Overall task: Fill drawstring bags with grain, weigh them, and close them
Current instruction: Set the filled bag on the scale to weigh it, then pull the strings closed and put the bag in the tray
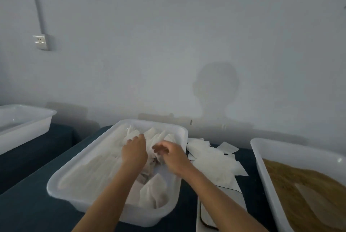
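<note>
Here, my right hand (171, 154) has its fingers curled in, pinching at a crumpled white bag (155, 158) in the middle tub (61, 179); the blur keeps me from seeing exactly how much cloth it has. My left hand (135, 150) lies just beside it, palm down, fingers bent over the pile of bags (148, 136) at the far end of that tub; I cannot tell whether it grasps any of them or only presses on them. Both forearms reach in over the tub's near rim, the left one crossing the middle of it, the right one coming in over its right edge.

The bag being worked sits between the two hands, directly under the right fingertips. More white bags lie flat along the tub's left half, and one rumpled bag (154, 192) sits at its near right corner.

Just right of the middle tub, loose flat bags (211, 158) are spread on the dark tabletop (31, 209), some overlapping. Nearer to me from them lies a flat white slab with a dark edge (221, 207), possibly the scale. Further right stands another white tub (262, 158) holding brownish grain (292, 179), with a pale scoop-like shape (318, 203) resting in it. Well left of the middle tub, a third white tub (28, 125) sits on a separate dark surface; I see nothing clear inside it.
</note>
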Demonstrator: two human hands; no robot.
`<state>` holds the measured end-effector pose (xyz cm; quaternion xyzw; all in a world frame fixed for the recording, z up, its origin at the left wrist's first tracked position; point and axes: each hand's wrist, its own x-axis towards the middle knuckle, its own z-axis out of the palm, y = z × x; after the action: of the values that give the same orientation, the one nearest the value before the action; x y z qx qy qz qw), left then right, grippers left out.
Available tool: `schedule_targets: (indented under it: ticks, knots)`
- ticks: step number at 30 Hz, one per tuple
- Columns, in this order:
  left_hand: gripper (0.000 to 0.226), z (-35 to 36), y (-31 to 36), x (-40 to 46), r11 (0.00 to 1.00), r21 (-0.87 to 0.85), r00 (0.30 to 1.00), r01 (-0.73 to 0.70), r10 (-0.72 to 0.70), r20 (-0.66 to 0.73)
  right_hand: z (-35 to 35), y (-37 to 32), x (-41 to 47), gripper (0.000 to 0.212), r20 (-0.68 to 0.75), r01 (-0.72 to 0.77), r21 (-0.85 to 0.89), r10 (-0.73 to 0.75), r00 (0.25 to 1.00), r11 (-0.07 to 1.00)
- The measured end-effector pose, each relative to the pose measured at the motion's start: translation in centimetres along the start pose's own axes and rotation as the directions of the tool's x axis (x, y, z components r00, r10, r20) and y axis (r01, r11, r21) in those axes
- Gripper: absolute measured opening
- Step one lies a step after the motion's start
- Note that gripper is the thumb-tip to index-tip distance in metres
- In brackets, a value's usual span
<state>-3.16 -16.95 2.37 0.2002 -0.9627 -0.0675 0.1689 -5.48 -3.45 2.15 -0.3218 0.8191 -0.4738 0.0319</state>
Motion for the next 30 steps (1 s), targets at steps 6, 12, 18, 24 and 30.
schedule_targets:
  ticks: [6,12,18,24,30]
  knots:
    - [0.018,-0.1,6.7,-0.4,0.967,-0.201,0.987,-0.160,0.162,-0.007,-7.3,7.2,-1.2,0.022,-0.444,-0.273,-0.128,0.191,0.876,0.953]
    - [0.016,1.7,10.2,-1.3,0.909,-0.330,0.959,-0.257,0.283,0.034,-7.9,12.4,-2.6,0.032,-0.251,-0.414,-0.490,0.331,0.910,0.767]
    - [0.020,3.1,10.1,-1.2,0.890,-0.365,0.957,-0.273,0.290,-0.008,-7.3,12.8,-2.6,0.041,-0.217,-0.324,-0.714,0.244,0.945,0.620]
    - [0.021,3.4,9.9,-1.4,0.892,-0.363,0.959,-0.270,0.285,-0.014,-7.1,13.0,-2.8,0.037,-0.116,-0.182,-0.853,0.163,0.980,0.489]
    - [0.020,3.4,10.0,-1.5,0.895,-0.351,0.957,-0.277,0.291,-0.014,-6.5,12.9,-2.2,0.020,-0.077,-0.117,-0.903,0.113,0.991,0.414]
